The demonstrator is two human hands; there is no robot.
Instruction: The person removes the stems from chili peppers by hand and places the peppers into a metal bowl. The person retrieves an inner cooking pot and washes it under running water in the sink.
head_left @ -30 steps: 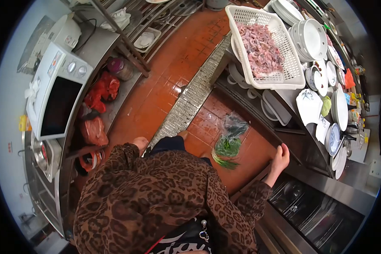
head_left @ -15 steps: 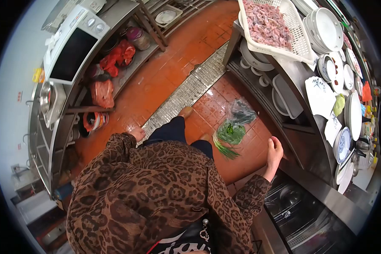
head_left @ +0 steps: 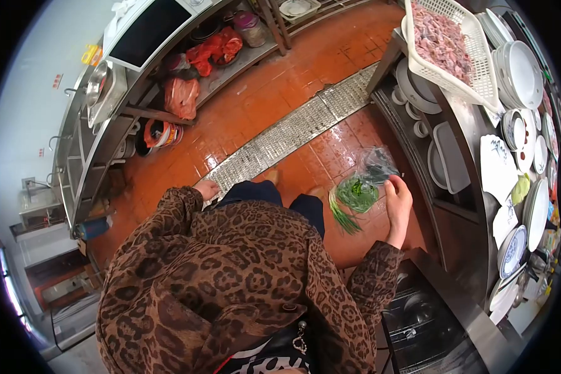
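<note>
My right hand [head_left: 399, 202] is raised over the floor at the right, fingers loosely bent and nothing visible in them. In the view it overlaps the edge of a clear plastic bag [head_left: 380, 163] with dark green contents, but the hand looks well above it. Beside that bag, on the red tiles, lies a bunch of green leafy vegetables [head_left: 359, 193] in clear plastic, with long spring onions [head_left: 343, 217] sticking out. At my left side hangs my left hand [head_left: 207, 188], fingers loosely extended and apparently holding nothing.
A metal drain grate [head_left: 280, 140] crosses the tiled floor [head_left: 255, 87]. On the right, a steel counter carries a white basket [head_left: 487, 78] of raw meat pieces and stacked plates [head_left: 518, 71]. Left, a shelf holds red bags [head_left: 215, 53] below a microwave [head_left: 149, 31].
The view has turned, shifting the counters and floor. My right hand has risen slightly in the view, its fingers more bent. The vegetables still lie on the floor.
</note>
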